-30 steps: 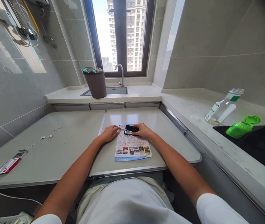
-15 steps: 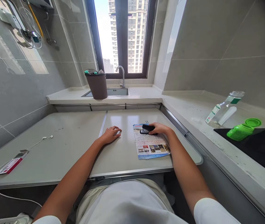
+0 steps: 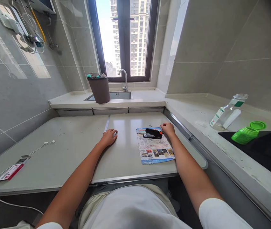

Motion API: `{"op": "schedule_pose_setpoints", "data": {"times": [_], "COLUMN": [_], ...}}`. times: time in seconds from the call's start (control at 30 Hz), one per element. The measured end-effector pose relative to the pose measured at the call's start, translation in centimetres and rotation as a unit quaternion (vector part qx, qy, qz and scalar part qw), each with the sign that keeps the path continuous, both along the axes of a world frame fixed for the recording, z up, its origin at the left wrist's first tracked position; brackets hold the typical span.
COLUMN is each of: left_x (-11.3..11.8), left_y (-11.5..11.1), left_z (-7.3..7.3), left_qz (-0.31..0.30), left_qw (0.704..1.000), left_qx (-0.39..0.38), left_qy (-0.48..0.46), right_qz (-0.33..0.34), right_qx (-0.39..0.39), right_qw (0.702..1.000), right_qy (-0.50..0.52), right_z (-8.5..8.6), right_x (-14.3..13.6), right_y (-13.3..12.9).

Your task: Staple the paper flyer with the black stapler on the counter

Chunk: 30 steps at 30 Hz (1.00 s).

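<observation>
A black stapler [image 3: 153,133] lies on a printed flyer [image 3: 154,144] with red text and a row of small photos. My right hand [image 3: 168,129] is just past the stapler's right end, near the flyer's upper right corner, and does not hold the stapler. Its fingers are curled together in a pinch; whatever may be between them is hidden. On the tabletop left of the flyer, my left hand [image 3: 108,138] rests with its fingers curled in, apart from the flyer. Thin dark marks or slivers lie just beyond the flyer's top edge.
The pale folding table [image 3: 73,152] bears a red-and-white box [image 3: 12,171] and a white cable [image 3: 37,150] on the left. A brown bin [image 3: 99,90] stands by the sink [image 3: 120,95]. On the right counter are a clear bottle [image 3: 228,113], a green container [image 3: 245,135] and dark cloth [image 3: 269,152].
My right hand has let go of the stapler and moved a little right and away from me, leaving it on the flyer. My left hand has drawn slightly left, its fingers curling in.
</observation>
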<state>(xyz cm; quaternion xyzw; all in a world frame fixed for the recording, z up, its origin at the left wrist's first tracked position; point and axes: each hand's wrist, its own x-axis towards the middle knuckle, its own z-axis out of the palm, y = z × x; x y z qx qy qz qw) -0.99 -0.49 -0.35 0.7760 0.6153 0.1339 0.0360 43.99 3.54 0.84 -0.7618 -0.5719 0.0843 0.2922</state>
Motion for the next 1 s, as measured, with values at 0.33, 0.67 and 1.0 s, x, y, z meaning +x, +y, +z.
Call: {"op": "schedule_pose_setpoints", "data": {"times": [0.33,0.67,1.0], "left_x": [0.2,0.4,0.3], "left_y": [-0.3,-0.5,-0.4], "left_z": [0.1,0.3,0.2], "left_qz": [0.0,0.005,-0.002], "left_qw": [1.0,1.0,1.0], "left_qx": [-0.004,-0.006,-0.008], "left_qy": [0.003,0.005,0.0], "right_qz": [-0.031,-0.031,-0.025], "right_qx": [-0.054,-0.064,-0.068], "right_qw": [0.996,0.995,0.995], "right_qy": [-0.068,-0.075,-0.075], "right_z": [-1.0,-0.8,-0.5], "right_x": [-1.3,-1.4,-1.4], "right_y": [0.3,0.2,0.0]}}
